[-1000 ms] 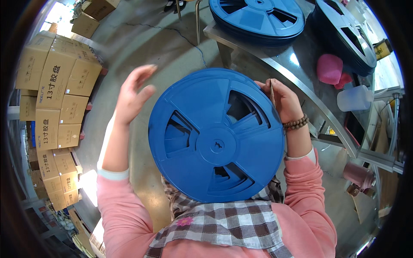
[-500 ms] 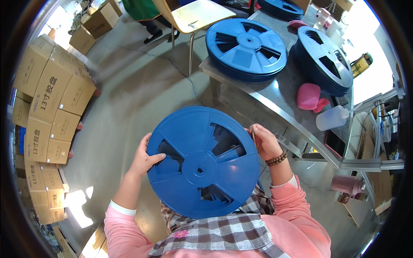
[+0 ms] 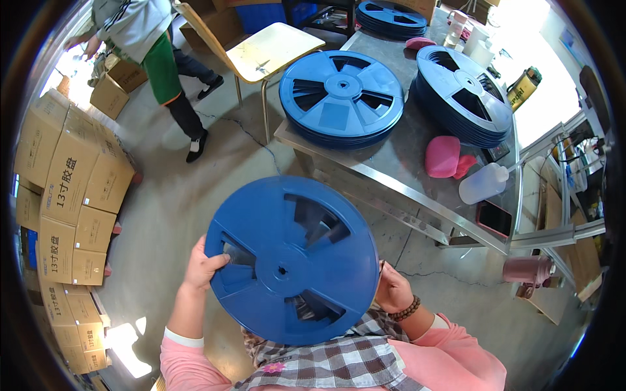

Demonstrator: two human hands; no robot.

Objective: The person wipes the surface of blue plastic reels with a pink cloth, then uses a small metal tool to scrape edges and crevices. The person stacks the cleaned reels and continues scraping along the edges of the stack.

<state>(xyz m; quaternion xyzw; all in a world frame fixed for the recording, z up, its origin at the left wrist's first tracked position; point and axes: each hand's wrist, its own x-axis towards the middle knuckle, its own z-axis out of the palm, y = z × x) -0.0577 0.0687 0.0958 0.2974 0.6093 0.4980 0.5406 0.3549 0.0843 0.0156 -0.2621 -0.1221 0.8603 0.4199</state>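
A large round blue plastic reel [image 3: 261,215] with cut-out windows is held tilted in front of my lap, over a checked apron. At its left rim my left hand [image 3: 203,264] grips it, thumb lying over the edge of a window. By the right rim, my right hand [image 3: 393,287], with a beaded bracelet on the wrist, has its fingers pinched together. A thin dark sliver shows at those fingertips; what it is cannot be made out. Through the windows some dark material shows inside the reel.
On a metal table [image 3: 385,171] stand stacks of blue reels [image 3: 345,120], a pink object [image 3: 443,156], a white squeeze bottle [image 3: 484,184] and a phone [image 3: 493,218]. A chair [image 3: 274,49] stands beyond. Cardboard boxes [image 3: 98,176] are piled at left. A co-worker [image 3: 160,65] walks at the far left.
The reel has turned slightly within my hands, and both hands sit a little lower in view. The table appears further left. The co-worker has moved left, away from the chair.
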